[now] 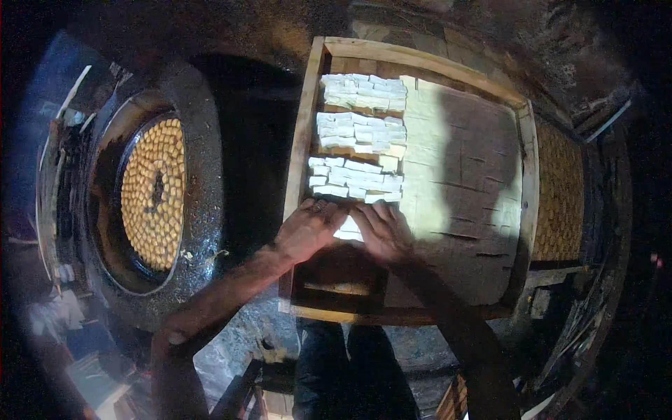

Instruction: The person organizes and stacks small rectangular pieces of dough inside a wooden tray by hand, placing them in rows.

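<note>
Both hands, left hand (pixel 308 227) and right hand (pixel 381 227), press with flat open grip on white blocks (pixel 348 227) inside the wooden tray (pixel 299 140).

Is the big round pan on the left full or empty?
Full: the round pan is packed with golden-brown cubes, except a small dark gap at its centre.

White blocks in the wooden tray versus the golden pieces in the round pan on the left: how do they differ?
The white blocks are pale and elongated, stacked in three rows; the golden pieces are yellow-brown, small and squarish, packed in rings. The blocks lie in the rectangular wooden tray by both hands; the golden pieces fill the round dark pan, untouched. Both sets are neatly arranged.
</note>
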